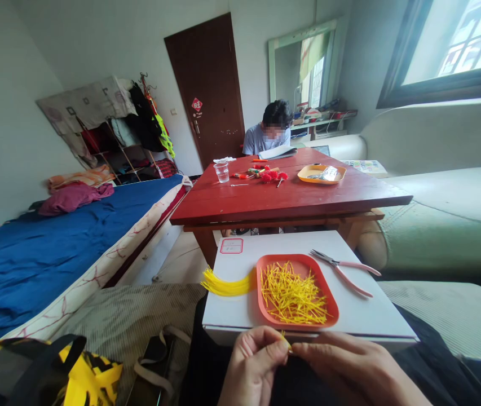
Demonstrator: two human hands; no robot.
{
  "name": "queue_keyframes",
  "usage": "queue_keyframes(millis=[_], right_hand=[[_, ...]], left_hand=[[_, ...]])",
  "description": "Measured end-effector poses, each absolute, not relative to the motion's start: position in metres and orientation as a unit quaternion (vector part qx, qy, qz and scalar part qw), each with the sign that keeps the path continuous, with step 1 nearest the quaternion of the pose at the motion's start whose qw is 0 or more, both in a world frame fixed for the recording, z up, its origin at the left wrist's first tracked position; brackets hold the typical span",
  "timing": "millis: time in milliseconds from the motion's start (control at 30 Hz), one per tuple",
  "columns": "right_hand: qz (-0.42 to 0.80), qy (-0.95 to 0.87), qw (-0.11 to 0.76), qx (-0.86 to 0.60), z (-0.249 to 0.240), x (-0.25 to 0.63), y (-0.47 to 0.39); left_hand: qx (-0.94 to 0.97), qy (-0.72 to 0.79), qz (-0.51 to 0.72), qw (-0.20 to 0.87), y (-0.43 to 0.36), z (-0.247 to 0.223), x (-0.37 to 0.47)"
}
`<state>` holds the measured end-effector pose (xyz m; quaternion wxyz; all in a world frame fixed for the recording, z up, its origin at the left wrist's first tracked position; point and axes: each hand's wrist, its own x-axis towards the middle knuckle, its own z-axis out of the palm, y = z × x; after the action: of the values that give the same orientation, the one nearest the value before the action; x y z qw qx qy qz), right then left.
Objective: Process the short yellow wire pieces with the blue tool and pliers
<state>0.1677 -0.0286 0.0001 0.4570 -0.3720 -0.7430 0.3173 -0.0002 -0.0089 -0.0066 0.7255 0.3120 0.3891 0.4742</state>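
Note:
My left hand (257, 361) is closed, thumb and forefinger pinching a small yellow strand (284, 336). Against it, the fingertips of my right hand (345, 358) are pressed together at the strand's lower end; much of the strand is hidden by fingers. Just beyond both hands, an orange tray (332, 316) holds a loose heap of short yellow strands (293, 293). A bundle of longer yellow strands (229, 283) lies left of the tray. To its right rest pliers (342, 268) with pink handles, jaws slightly apart. All these lie on a white box (240, 318) across my lap.
Beyond the box stands a red table (223, 206) with a clear cup (222, 172), red fluffy pieces (272, 176) and a yellow tray (342, 176). A person (268, 132) sits behind it over papers. A bed (75, 225) is left; a black and yellow bag (92, 375) sits beside me.

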Motion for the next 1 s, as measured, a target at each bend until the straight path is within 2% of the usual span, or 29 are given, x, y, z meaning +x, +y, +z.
queue_keyframes(millis=[67,133,200,233,300,367,433,533,667,1000], right_hand=[[0.206,-0.801,0.409,-0.385,-0.005,0.17,-0.025],[0.178,-0.801,0.4,-0.408,-0.01,0.167,-0.023],[0.245,-0.744,0.441,-0.438,-0.016,0.16,-0.023],[0.314,-0.693,0.469,-0.448,-0.018,0.155,-0.023],[0.488,-0.55,0.504,-0.453,-0.021,0.147,-0.023],[0.632,-0.405,0.494,-0.438,-0.02,0.142,-0.024],[0.694,-0.343,0.468,-0.426,-0.017,0.142,-0.025],[0.651,-0.417,0.479,-0.416,-0.009,0.147,-0.026],[0.549,-0.53,0.477,-0.436,-0.006,0.155,-0.024],[0.5,-0.625,0.374,-0.469,-0.006,0.165,-0.021]], left_hand=[[0.452,0.444,0.516,0.577,-0.009,-0.002,0.0],[0.596,0.469,0.545,0.358,-0.01,0.001,0.004],[0.681,0.453,0.554,0.158,-0.011,0.002,0.008],[0.702,0.442,0.551,0.093,-0.011,0.002,0.01],[0.716,0.436,0.543,0.046,-0.01,0.001,0.011],[0.707,0.452,0.536,0.094,-0.009,-0.001,0.01],[0.678,0.474,0.524,0.202,-0.007,-0.001,0.007],[0.628,0.483,0.497,0.354,-0.004,0.0,0.0],[0.577,0.474,0.448,0.491,-0.003,0.003,-0.005],[0.495,0.464,0.362,0.639,0.0,0.006,-0.011]])
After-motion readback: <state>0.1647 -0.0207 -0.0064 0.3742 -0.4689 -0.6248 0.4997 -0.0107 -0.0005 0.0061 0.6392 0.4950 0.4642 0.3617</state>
